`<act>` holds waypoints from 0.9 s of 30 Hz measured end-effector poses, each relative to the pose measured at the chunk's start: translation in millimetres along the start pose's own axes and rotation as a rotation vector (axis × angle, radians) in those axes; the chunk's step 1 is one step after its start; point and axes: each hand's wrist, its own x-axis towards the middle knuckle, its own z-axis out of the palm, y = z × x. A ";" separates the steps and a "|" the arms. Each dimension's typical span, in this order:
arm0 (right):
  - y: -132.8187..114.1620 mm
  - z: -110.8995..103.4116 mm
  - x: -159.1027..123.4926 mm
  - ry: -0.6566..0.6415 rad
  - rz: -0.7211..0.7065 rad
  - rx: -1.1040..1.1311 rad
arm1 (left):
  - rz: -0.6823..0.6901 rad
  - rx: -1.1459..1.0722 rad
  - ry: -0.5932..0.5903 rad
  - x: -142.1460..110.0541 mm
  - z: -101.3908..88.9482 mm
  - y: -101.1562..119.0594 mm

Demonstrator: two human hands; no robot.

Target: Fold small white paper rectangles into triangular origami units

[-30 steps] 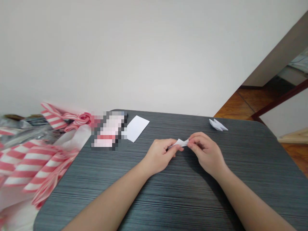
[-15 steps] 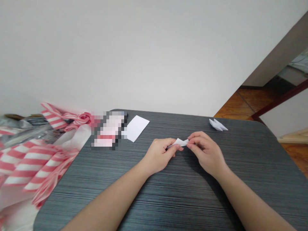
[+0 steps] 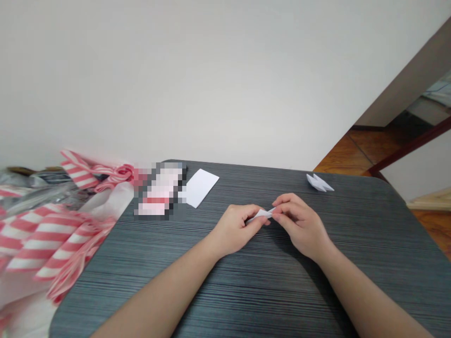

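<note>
Bench [image 3: 246, 295], dark, fine-grained, fills lower middle of frame; red-and-white striped cloth [image 3: 52, 237] heaped at lower left. Below and right of frame centre, small folded white paper [image 3: 260, 215]: left hand [image 3: 237, 230] pinches it, thumb on top; right hand [image 3: 301, 223] grasps its other end by the fingertips. Farther, left of centre, pixelated rectangular item [image 3: 160, 190], flat white sheet [image 3: 203, 187] just beside. Right of centre, pointed paper piece [image 3: 319, 182] near far edge. Pale wall [image 3: 218, 80] behind.
</note>
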 end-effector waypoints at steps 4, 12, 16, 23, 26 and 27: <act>8.5 6.6 -2.8 0.023 0.110 0.149 | -0.020 0.010 -0.002 -0.1 0.0 -0.4; 9.8 6.8 -1.9 -0.031 0.232 0.119 | -0.054 -0.025 -0.008 -0.7 -1.4 2.5; 7.4 4.9 -1.7 -0.045 0.216 0.082 | -0.052 -0.100 0.001 -0.6 2.0 -0.4; 2.4 5.4 -0.6 -0.083 0.186 0.068 | -0.039 -0.221 -0.014 -0.5 5.8 -2.2; 3.1 6.0 -0.6 -0.077 0.163 0.102 | -0.057 -0.178 -0.036 -0.5 3.8 -0.4; 3.6 6.3 -1.0 -0.073 0.163 0.124 | -0.061 -0.169 -0.039 -0.6 3.4 0.0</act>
